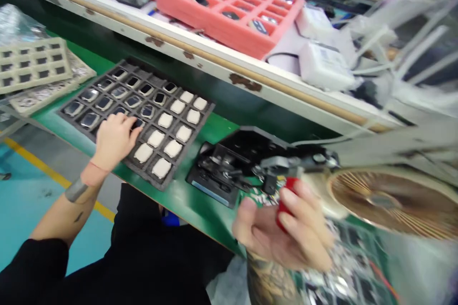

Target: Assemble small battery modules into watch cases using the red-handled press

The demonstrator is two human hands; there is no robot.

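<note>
Over tray (157, 182), left hand (115, 137) pinching obscured piece (138, 124); blurred right hand (298, 233) clasping red object (292, 184).

Left hand (113, 138) covers part of the grey tray (157, 182) and most of a dark-faced piece (138, 123) at its fingertips; whether gripped or merely touched, cannot tell. Right hand (286, 228) is blurred, its fingers masking much of a red object (292, 184), form unreadable. Frame edges cut off the cream tray (39, 83) at left and the ribbed brown disc (390, 200) at right; pale clutter (422, 52) at upper right is smeared, small parts (339, 283) at lower right unidentifiable.
</note>
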